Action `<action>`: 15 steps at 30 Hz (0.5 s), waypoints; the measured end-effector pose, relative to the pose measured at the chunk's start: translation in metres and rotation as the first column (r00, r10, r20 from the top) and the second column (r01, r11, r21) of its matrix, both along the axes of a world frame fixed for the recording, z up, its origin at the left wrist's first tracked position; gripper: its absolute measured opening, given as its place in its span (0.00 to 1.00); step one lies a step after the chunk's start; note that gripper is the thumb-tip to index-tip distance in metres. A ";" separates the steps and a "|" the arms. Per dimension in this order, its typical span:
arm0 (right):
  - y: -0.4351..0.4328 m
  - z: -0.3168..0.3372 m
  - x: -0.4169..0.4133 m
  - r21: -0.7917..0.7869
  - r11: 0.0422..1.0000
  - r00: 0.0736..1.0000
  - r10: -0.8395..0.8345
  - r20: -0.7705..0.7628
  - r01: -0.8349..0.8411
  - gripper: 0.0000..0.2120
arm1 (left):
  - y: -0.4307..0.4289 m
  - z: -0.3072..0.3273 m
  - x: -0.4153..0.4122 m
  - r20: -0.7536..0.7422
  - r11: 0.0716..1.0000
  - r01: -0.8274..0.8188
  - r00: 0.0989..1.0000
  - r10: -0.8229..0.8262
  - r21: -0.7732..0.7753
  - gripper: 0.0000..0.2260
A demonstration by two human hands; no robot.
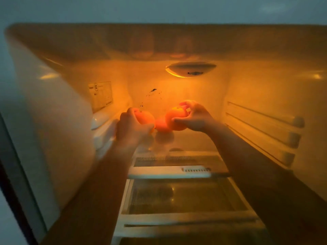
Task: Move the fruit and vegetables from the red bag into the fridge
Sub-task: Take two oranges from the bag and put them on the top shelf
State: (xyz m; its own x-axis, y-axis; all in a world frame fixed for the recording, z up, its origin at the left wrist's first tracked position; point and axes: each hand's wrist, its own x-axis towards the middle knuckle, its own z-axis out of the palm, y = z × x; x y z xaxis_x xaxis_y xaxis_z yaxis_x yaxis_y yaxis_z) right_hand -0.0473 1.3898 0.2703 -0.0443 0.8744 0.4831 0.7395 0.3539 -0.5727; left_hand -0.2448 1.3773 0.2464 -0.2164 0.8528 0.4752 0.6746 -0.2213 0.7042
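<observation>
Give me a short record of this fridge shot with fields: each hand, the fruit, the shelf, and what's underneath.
place: inside the fridge, lit amber by the lamp
left hand: grips the left orange
right hand: grips the right orange, fingers curled over its top
third orange: between the two, apparently resting on the shelf
below: clear drawer, contents hard to tell
red bag: not in view

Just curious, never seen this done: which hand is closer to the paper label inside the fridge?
Left. The left hand, holding one orange, is just below and right of the label; the right hand, holding a second orange, is farther right.
</observation>
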 end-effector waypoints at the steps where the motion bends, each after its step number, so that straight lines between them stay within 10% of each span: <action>1: 0.004 0.000 -0.002 -0.012 1.000 1.000 0.010 -0.004 -0.010 0.32 | 0.000 -0.005 0.000 -0.003 1.000 -0.010 1.000 0.010 0.005 0.30; 15: 0.018 -0.036 -0.011 -0.004 0.997 0.996 0.072 -0.048 -0.072 0.32 | 0.008 -0.030 -0.001 0.010 0.998 -0.009 1.000 0.008 0.067 0.30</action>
State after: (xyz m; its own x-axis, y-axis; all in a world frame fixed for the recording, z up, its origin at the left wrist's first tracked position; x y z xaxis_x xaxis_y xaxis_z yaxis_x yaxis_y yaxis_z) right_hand -0.0585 1.4075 0.2345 -0.0839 0.8724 0.4816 0.6841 0.4018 -0.6087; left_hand -0.2462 1.3854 0.2166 -0.2287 0.8171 0.5291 0.6698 -0.2623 0.6946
